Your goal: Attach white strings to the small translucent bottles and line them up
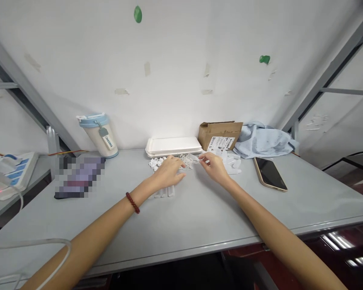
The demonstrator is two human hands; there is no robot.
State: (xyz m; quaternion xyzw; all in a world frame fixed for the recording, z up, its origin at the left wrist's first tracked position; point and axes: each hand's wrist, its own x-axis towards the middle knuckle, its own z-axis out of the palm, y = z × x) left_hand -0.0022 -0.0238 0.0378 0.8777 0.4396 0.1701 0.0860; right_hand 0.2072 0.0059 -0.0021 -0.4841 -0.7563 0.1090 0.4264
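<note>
My left hand (169, 172) hovers over the table with its thumb and fingers apart, holding nothing that shows. Under and in front of it lie several small translucent plastic containers (164, 192), partly hidden by the wrist. Small white caps (156, 162) are heaped just behind it. Between my hands is a loose pile of tiny white plastic parts (186, 162). My right hand (214, 166) pinches at the pile's right side, closed on a small translucent plastic piece (194, 157) whose exact kind is unclear. More translucent pieces (232, 162) lie to the right, beyond that hand.
White trays (174, 146) are stacked against the wall, beside a cardboard box (220, 136) and a light blue cloth (261, 140). A phone (270, 174) lies at the right. A tumbler (99, 135) and a blurred-out purple item (80, 177) are at the left. A white cable (60, 241) crosses near my left forearm.
</note>
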